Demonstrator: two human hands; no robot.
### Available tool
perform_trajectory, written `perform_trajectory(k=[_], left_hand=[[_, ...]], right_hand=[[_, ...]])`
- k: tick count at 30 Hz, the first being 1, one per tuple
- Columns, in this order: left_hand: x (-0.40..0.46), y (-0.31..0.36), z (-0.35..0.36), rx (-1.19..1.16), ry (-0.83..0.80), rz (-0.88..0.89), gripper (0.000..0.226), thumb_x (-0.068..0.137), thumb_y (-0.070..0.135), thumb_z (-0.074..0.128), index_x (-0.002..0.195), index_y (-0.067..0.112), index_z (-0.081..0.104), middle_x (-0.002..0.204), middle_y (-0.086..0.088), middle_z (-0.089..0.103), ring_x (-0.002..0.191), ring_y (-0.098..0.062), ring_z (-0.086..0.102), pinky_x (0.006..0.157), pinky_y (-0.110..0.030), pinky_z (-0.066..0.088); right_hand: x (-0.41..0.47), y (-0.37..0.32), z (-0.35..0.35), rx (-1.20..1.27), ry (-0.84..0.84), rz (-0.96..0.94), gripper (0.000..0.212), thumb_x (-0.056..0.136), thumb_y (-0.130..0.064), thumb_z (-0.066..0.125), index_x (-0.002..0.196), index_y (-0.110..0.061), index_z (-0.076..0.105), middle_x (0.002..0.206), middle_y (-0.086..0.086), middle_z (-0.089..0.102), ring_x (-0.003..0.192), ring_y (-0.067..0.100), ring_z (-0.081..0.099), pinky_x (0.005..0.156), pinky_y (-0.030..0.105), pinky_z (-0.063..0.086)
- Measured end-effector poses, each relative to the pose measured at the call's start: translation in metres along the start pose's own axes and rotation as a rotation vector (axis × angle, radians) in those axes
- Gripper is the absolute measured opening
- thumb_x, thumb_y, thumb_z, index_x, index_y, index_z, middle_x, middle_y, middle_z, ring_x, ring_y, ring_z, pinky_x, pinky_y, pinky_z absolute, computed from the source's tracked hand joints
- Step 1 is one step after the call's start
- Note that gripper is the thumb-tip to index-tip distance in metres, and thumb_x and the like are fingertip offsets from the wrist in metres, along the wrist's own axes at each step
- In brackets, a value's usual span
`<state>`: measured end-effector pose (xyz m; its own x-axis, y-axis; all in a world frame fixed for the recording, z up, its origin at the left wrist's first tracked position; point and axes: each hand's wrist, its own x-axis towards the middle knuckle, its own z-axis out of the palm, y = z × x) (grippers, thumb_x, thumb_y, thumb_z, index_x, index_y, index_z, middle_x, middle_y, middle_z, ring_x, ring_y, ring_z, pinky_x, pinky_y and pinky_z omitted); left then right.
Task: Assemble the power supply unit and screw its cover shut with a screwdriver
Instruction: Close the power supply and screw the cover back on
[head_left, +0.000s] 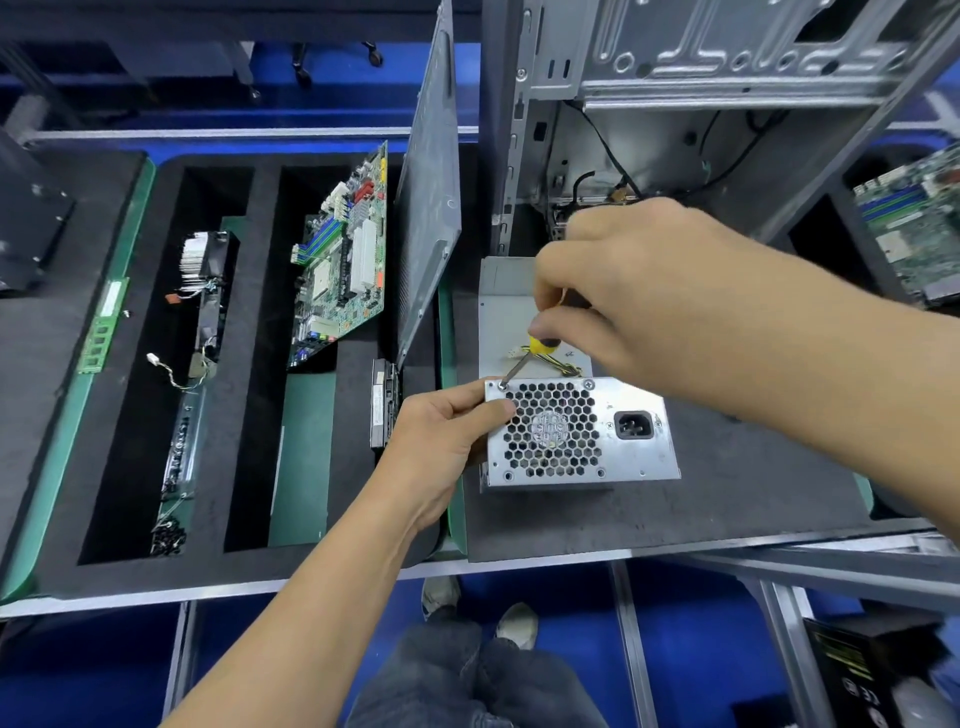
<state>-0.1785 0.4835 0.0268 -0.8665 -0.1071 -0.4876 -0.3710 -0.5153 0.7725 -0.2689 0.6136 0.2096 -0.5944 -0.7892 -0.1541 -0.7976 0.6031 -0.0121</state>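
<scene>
Both hands crowd the power supply unit's (613, 441) near-left corner.

The power supply unit (579, 431) sits on the mat (727, 493) in the middle of the frame. The computer case (701, 104) stands behind it, at the upper right. A side panel (428, 197) leans just left of the case. Further left, a motherboard (343, 260) leans in a tray slot (306, 441). A memory stick (104, 327) lies at the far left.

Silver PSU (613, 447) lies center-right, honeycomb fan grille facing up. Yellow-handled screwdriver (524, 356) tilts, tip on its upper-left corner screw (503, 385).
</scene>
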Motion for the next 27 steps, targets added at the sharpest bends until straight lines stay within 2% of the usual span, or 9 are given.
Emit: perform_trajectory(k=[3, 6, 10, 13, 16, 18, 23, 25, 27], left_hand=[[0.0, 0.002, 0.0, -0.019, 0.0, -0.002, 0.024, 0.092, -0.001, 0.063, 0.115, -0.001, 0.072, 0.1, -0.015, 0.076, 0.08, -0.019, 0.073, 0.068, -0.026, 0.058], [0.0, 0.003, 0.001, -0.007, -0.004, 0.004, 0.023, 0.091, -0.003, 0.063, 0.112, -0.002, 0.073, 0.092, -0.011, 0.077, 0.071, -0.015, 0.072, 0.063, -0.022, 0.056], [-0.001, 0.001, 0.002, -0.014, -0.008, 0.008, 0.023, 0.091, -0.003, 0.064, 0.108, 0.004, 0.076, 0.099, -0.016, 0.076, 0.078, -0.018, 0.074, 0.067, -0.026, 0.058], [0.0, 0.003, 0.003, -0.029, 0.017, 0.012, 0.025, 0.09, -0.004, 0.064, 0.111, 0.004, 0.074, 0.102, -0.016, 0.076, 0.081, -0.02, 0.074, 0.068, -0.027, 0.058], [0.001, 0.004, 0.003, -0.016, 0.006, 0.005, 0.025, 0.09, -0.004, 0.065, 0.108, 0.007, 0.076, 0.1, -0.016, 0.077, 0.078, -0.019, 0.074, 0.065, -0.026, 0.058], [0.0, 0.004, 0.004, -0.005, 0.001, 0.001, 0.024, 0.09, -0.004, 0.065, 0.103, 0.011, 0.078, 0.097, -0.012, 0.077, 0.075, -0.015, 0.073, 0.062, -0.023, 0.057], [-0.001, 0.003, 0.005, -0.019, 0.005, 0.003, 0.022, 0.092, -0.003, 0.064, 0.104, 0.01, 0.077, 0.099, -0.011, 0.077, 0.081, -0.016, 0.074, 0.066, -0.022, 0.057], [-0.001, 0.004, 0.004, -0.03, 0.012, 0.006, 0.021, 0.092, -0.002, 0.064, 0.106, 0.007, 0.077, 0.1, -0.013, 0.077, 0.082, -0.019, 0.074, 0.066, -0.025, 0.058], [0.0, 0.005, 0.005, -0.013, 0.01, 0.006, 0.022, 0.091, -0.002, 0.065, 0.109, 0.004, 0.075, 0.098, -0.013, 0.077, 0.077, -0.016, 0.073, 0.063, -0.024, 0.057]], right_hand=[[-0.001, -0.003, -0.001, -0.098, -0.038, 0.029, 0.038, 0.095, -0.055, 0.031, 0.097, -0.019, 0.045, 0.093, 0.002, 0.049, 0.087, 0.034, 0.058, 0.078, 0.043, 0.048], [0.002, -0.002, -0.005, 0.113, -0.069, -0.024, 0.015, 0.099, -0.035, 0.051, 0.105, -0.022, 0.049, 0.108, -0.001, 0.042, 0.092, 0.028, 0.056, 0.082, 0.041, 0.046], [0.014, -0.012, -0.005, -0.192, -0.03, -0.046, 0.029, 0.102, -0.046, 0.042, 0.093, -0.019, 0.046, 0.083, 0.0, 0.037, 0.086, 0.031, 0.052, 0.068, 0.034, 0.032], [0.012, -0.012, -0.005, -0.12, -0.049, -0.049, 0.032, 0.1, -0.051, 0.045, 0.095, -0.021, 0.036, 0.078, 0.001, 0.036, 0.075, 0.028, 0.042, 0.059, 0.035, 0.039], [0.014, -0.003, -0.007, -0.029, -0.139, -0.104, 0.02, 0.097, -0.033, 0.058, 0.102, -0.021, 0.043, 0.105, 0.0, 0.041, 0.087, 0.027, 0.053, 0.077, 0.045, 0.051], [0.018, -0.005, -0.007, -0.132, -0.091, -0.142, 0.018, 0.098, -0.029, 0.058, 0.092, -0.022, 0.043, 0.095, -0.001, 0.037, 0.09, 0.028, 0.056, 0.076, 0.039, 0.047], [0.016, -0.023, -0.001, -0.309, 0.064, -0.16, 0.052, 0.104, -0.023, 0.049, 0.065, -0.015, 0.016, 0.066, 0.002, 0.018, 0.051, 0.017, 0.016, 0.056, 0.035, 0.029], [0.015, -0.016, -0.001, -0.189, -0.01, -0.049, 0.05, 0.102, -0.039, 0.052, 0.067, -0.016, 0.025, 0.07, 0.003, 0.027, 0.053, 0.019, 0.023, 0.051, 0.031, 0.028], [0.016, -0.009, -0.001, -0.038, -0.054, -0.043, 0.034, 0.095, -0.045, 0.058, 0.086, -0.017, 0.041, 0.086, 0.005, 0.042, 0.066, 0.029, 0.046, 0.058, 0.037, 0.043]])
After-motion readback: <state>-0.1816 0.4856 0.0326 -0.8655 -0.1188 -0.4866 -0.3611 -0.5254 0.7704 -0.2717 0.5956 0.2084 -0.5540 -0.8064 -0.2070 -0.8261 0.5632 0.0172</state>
